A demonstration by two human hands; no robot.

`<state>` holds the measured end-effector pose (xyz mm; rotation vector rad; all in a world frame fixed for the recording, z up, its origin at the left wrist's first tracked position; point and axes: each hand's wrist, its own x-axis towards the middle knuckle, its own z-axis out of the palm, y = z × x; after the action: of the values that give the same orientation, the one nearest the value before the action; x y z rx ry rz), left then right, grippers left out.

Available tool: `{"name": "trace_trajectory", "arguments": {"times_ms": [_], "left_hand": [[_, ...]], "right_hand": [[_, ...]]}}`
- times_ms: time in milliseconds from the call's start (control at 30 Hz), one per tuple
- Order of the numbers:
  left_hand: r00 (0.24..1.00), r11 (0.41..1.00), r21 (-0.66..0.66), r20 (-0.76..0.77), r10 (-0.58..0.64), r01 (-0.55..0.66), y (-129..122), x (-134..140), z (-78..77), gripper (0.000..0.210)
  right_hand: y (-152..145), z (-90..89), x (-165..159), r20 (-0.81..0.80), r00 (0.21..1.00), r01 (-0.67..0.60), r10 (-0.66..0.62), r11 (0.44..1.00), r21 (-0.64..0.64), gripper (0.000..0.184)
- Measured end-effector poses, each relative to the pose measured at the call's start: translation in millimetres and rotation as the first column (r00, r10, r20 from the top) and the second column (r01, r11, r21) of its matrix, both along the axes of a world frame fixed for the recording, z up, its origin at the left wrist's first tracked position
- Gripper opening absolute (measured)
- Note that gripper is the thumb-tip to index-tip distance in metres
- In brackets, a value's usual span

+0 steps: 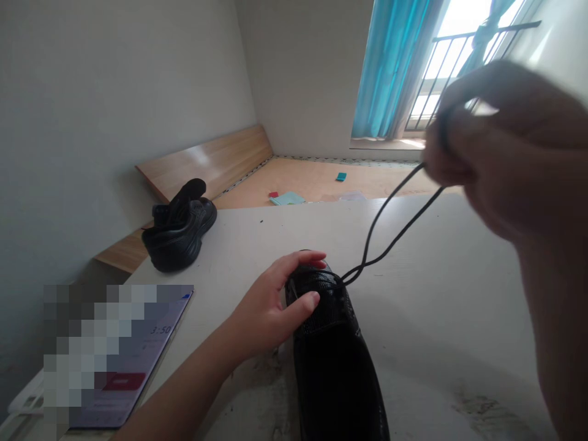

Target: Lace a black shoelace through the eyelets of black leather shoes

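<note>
A black shoe (333, 367) lies on the white table, its toe toward me. My left hand (271, 306) grips it near the lacing, thumb across the top and fingers over the far side. Up at the right, my right hand (487, 141) is closed on a black shoelace (395, 242). Two strands of the lace run from the shoe's right side up to that fist, crossing close to the shoe. The right hand is slightly blurred, and the lace ends inside it are hidden.
A second black shoe (177, 233) stands at the table's far left. A tablet-like screen (151, 361), partly pixelated, is at the left edge. Behind the white table (257, 239), a wooden bed surface (316, 171) holds a light-blue cloth (288, 198) and a small teal piece (341, 177).
</note>
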<state>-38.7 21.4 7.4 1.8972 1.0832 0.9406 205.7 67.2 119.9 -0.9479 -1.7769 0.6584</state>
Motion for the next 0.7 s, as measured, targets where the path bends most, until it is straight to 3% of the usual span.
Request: {"name": "trace_trajectory", "arguments": {"times_ms": [67,133,200,300,500,700], "left_hand": [[0.992,0.992,0.082,0.087,0.089,-0.097,-0.2,1.0,-0.3,0.04],[0.972,0.972,0.124,0.152,0.179,-0.198,1.5,0.7,-0.2,0.03],[0.962,0.966,0.098,0.161,0.222,-0.239,4.9,-0.9,-0.4,0.021],[0.961,0.973,0.003,0.16,0.227,-0.231,10.8,-3.2,-2.6,0.02],[0.946,0.97,-0.108,0.224,0.236,-0.217,15.3,-1.5,-4.9,0.014],[0.92,0.966,-0.215,0.331,0.208,-0.141,13.9,-1.3,-0.6,0.021]], "right_hand": [[-1.7,-14.8,-16.8,0.216,0.969,-0.12,0.121,0.993,-0.02,0.011],[-2.7,-32.4,-36.0,0.411,0.872,-0.234,0.266,0.964,-0.128,0.007],[-3.7,-47.8,-52.4,0.456,0.842,-0.241,0.288,0.957,-0.159,0.011],[-5.0,-61.2,-65.5,0.431,0.857,-0.227,0.282,0.958,-0.174,0.016],[-3.7,-66.5,-64.7,0.367,0.854,-0.305,0.369,0.926,-0.221,0.027],[-5.1,-62.0,-60.9,0.58,0.735,-0.353,0.35,0.929,-0.113,0.033]]}}
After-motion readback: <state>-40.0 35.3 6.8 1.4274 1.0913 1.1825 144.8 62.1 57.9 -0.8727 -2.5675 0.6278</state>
